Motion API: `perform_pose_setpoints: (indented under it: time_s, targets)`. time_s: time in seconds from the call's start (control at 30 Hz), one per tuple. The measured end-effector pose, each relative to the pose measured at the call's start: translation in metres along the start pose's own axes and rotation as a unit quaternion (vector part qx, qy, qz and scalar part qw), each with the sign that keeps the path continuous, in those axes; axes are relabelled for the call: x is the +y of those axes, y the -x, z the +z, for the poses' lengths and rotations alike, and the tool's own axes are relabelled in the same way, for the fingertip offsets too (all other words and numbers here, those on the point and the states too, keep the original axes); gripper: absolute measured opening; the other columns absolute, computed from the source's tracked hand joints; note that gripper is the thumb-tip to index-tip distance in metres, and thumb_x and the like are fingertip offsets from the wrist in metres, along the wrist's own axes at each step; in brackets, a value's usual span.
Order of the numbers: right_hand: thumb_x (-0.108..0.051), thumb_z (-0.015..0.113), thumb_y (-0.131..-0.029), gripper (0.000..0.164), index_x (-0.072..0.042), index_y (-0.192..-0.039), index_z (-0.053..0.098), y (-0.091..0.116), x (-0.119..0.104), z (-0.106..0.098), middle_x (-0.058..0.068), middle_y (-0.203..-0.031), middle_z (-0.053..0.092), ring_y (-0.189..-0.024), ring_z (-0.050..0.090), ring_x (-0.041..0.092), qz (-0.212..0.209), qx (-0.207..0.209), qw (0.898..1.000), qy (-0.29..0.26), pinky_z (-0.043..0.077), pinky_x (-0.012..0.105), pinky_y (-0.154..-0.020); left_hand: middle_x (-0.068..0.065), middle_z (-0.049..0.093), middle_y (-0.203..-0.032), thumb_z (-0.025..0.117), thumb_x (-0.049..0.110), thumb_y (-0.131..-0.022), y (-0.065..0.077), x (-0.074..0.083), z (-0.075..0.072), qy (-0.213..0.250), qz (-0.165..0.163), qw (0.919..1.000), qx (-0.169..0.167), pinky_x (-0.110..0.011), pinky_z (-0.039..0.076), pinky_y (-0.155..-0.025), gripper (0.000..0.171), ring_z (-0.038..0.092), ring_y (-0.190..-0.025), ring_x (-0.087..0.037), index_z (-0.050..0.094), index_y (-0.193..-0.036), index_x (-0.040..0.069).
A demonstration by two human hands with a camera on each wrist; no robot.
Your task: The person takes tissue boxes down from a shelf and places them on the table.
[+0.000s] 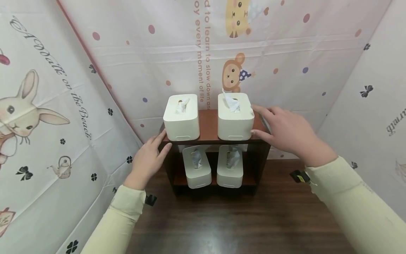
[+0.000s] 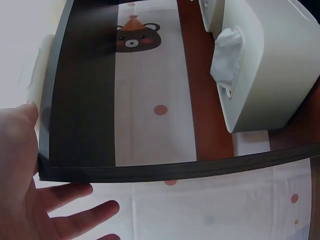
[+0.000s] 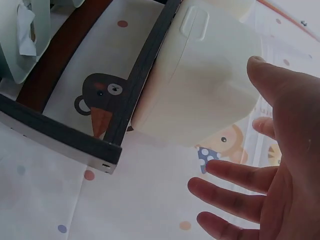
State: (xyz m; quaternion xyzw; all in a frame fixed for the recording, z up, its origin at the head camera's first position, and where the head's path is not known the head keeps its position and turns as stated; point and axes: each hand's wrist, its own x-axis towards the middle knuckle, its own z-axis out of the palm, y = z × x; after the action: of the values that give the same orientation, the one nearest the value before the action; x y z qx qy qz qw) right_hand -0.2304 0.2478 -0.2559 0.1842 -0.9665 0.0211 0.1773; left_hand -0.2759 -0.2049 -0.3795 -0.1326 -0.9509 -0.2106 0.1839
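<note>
Two cream tissue boxes stand side by side on top of a dark brown shelf [image 1: 208, 124], a white tissue poking out of each. Beside the left upper tissue box [image 1: 182, 124] is my left hand [image 1: 146, 160], its fingers stretched along the shelf's front left corner. In the left wrist view the fingers [image 2: 82, 220] extend past the shelf's dark edge. My right hand [image 1: 287, 133] is spread at the right side of the right upper tissue box [image 1: 235, 127]. Its thumb [image 3: 257, 67] overlaps that box's edge in the right wrist view, the other fingers apart.
Inside the shelf, a tilted lower left tissue box [image 1: 199, 179] sits next to a straighter lower right tissue box [image 1: 229, 179]. Printed cloth [image 1: 152, 60] hangs behind and on both sides. Dark wooden floor [image 1: 203, 225] lies in front.
</note>
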Motion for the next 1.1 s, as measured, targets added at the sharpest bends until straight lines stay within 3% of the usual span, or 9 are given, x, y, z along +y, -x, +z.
perform_pose_setpoints:
  time_s: [0.13, 0.3, 0.5, 0.7, 0.87, 1.1]
  targets:
    - [-0.061, 0.072, -0.102, 0.082, -0.027, -0.170, 0.042, -0.011, -0.001, 0.002, 0.019, -0.119, 0.066, -0.079, 0.061, 0.031, -0.002, -0.010, 1.000, -0.003, 0.053, 0.051, -0.059, -0.015, 0.054, -0.163, 0.043, 0.068, -0.113, -0.002, -0.001, 0.000, 0.015, -0.011, 0.9998, -0.010, -0.068, 0.047, -0.108, 0.072, 0.056, -0.143, -0.044, 0.038, -0.173, 0.029]
    - [-0.065, 0.068, -0.103, 0.082, -0.028, -0.171, 0.041, -0.025, -0.005, 0.004, 0.020, -0.122, 0.065, -0.070, 0.060, 0.029, -0.003, -0.030, 0.999, -0.011, 0.053, 0.051, -0.059, -0.014, 0.056, -0.162, 0.051, 0.064, -0.112, -0.004, -0.003, 0.000, 0.028, -0.021, 0.9993, -0.014, -0.067, 0.047, -0.109, 0.070, 0.056, -0.144, -0.042, 0.043, -0.171, 0.027]
    - [-0.065, 0.068, -0.103, 0.081, -0.028, -0.170, 0.042, -0.038, -0.010, 0.007, 0.010, -0.104, 0.067, -0.077, 0.063, 0.026, -0.012, -0.049, 0.999, -0.017, 0.055, 0.053, -0.064, -0.013, 0.060, -0.159, 0.061, 0.062, -0.109, -0.012, -0.003, -0.003, 0.036, -0.016, 0.9991, -0.017, -0.067, 0.050, -0.105, 0.068, 0.060, -0.140, -0.042, 0.051, -0.167, 0.027]
    - [-0.065, 0.067, -0.103, 0.075, -0.028, -0.166, 0.050, -0.042, -0.015, 0.009, 0.018, -0.121, 0.069, -0.084, 0.065, 0.031, -0.010, -0.066, 0.998, -0.011, 0.056, 0.057, -0.068, -0.011, 0.057, -0.162, 0.063, 0.060, -0.108, -0.013, -0.005, -0.002, 0.051, -0.013, 0.9982, -0.027, -0.067, 0.049, -0.107, 0.069, 0.057, -0.143, -0.042, 0.046, -0.169, 0.033]
    - [-0.064, 0.068, -0.103, 0.071, -0.029, -0.163, 0.053, -0.041, -0.016, 0.010, 0.018, -0.121, 0.069, -0.084, 0.065, 0.032, -0.004, -0.065, 0.998, -0.014, 0.056, 0.058, -0.068, -0.008, 0.053, -0.166, 0.060, 0.065, -0.108, -0.012, -0.007, 0.006, 0.073, -0.021, 0.9970, -0.016, -0.068, 0.047, -0.110, 0.071, 0.055, -0.146, -0.042, 0.042, -0.171, 0.037]
    - [-0.058, 0.070, -0.105, 0.070, -0.025, -0.164, 0.051, -0.043, -0.020, 0.010, 0.007, -0.092, 0.068, -0.075, 0.062, 0.025, -0.003, -0.073, 0.997, -0.026, 0.053, 0.049, -0.064, -0.010, 0.054, -0.165, 0.054, 0.072, -0.107, -0.011, -0.009, 0.009, 0.076, -0.041, 0.9962, -0.010, -0.070, 0.048, -0.106, 0.072, 0.058, -0.141, -0.047, 0.046, -0.169, 0.036]
